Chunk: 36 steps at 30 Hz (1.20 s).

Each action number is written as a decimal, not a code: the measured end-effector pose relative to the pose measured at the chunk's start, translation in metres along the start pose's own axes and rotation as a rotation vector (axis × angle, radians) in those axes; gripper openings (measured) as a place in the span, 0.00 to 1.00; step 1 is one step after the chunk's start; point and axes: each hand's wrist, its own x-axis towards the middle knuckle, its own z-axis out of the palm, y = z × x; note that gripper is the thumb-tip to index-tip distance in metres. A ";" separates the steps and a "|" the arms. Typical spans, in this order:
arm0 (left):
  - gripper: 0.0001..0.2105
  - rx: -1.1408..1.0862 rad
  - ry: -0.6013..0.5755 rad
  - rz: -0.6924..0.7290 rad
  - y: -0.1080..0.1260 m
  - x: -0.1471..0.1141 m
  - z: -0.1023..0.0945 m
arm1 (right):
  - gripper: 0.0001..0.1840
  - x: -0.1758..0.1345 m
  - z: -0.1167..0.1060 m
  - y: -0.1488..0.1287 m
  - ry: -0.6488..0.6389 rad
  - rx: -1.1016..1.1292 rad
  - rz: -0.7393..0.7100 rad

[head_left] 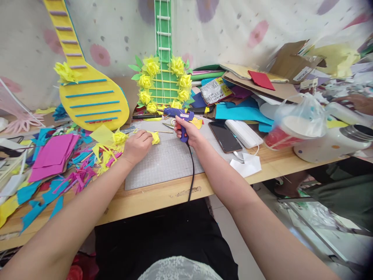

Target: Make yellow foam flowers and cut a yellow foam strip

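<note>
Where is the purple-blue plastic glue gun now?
Near the centre of the head view, the purple-blue plastic glue gun is in the person's right hand, above the grey gridded mat, in front of the green guitar-shaped board.

Soft, bright light washes the white, flower-printed curtain (221, 42). Wide-angle distortion stretches the blurry edges; the right corners darken.

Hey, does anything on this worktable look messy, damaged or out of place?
Two things. Colored scraps lie jumbled around the stacked magenta sheets on the left, looking more like leftovers than arranged pieces. Also, near the front edge of the wooden table, a brownish patch by the black cord looks worn or chipped.
</note>
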 end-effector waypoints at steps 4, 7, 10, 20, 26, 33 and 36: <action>0.11 0.040 -0.002 0.041 -0.001 -0.001 0.000 | 0.22 0.000 0.000 0.000 -0.004 0.006 -0.006; 0.10 0.068 -0.013 0.050 -0.002 -0.001 -0.001 | 0.22 0.000 0.000 0.000 -0.007 0.009 -0.005; 0.10 0.078 -0.034 0.051 -0.002 -0.002 -0.001 | 0.21 -0.001 0.000 0.000 -0.006 0.002 -0.002; 0.14 -0.209 0.124 -0.448 0.000 -0.001 -0.011 | 0.21 0.000 -0.001 0.001 0.000 0.001 -0.007; 0.16 -0.487 0.086 -1.011 -0.009 0.018 0.004 | 0.22 0.000 0.000 0.000 0.020 -0.019 0.009; 0.30 -0.546 -0.191 -1.121 0.006 0.033 0.011 | 0.23 -0.001 0.000 0.000 0.026 0.000 0.008; 0.30 -0.552 -0.242 -1.137 0.007 0.035 0.012 | 0.23 -0.002 0.001 0.000 0.028 0.003 0.002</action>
